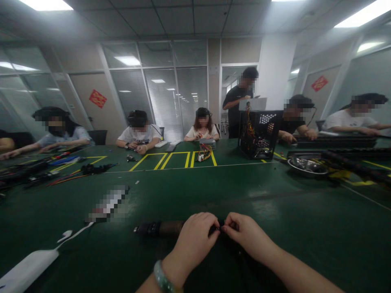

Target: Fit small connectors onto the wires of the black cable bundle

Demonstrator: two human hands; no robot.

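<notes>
My left hand [195, 244] and my right hand [247, 235] meet low in the view, their fingertips pinching a dark cable bundle [159, 228]. The bundle lies across the green table mat [290, 228], with a black sleeved end at the left and a brownish middle section. Its end between my fingers is mostly hidden. A beaded green bracelet [161, 276] circles my left wrist. Nearest my left hand, further left, lies a pixel-blurred white and dark item [108, 203].
A white flat object [27, 270] with a thin white cord lies at the front left. A black wired computer case [259, 134] and a metal bowl [307, 165] stand further off. Several co-workers sit around the table with black cables, coloured wires and yellow tape markings.
</notes>
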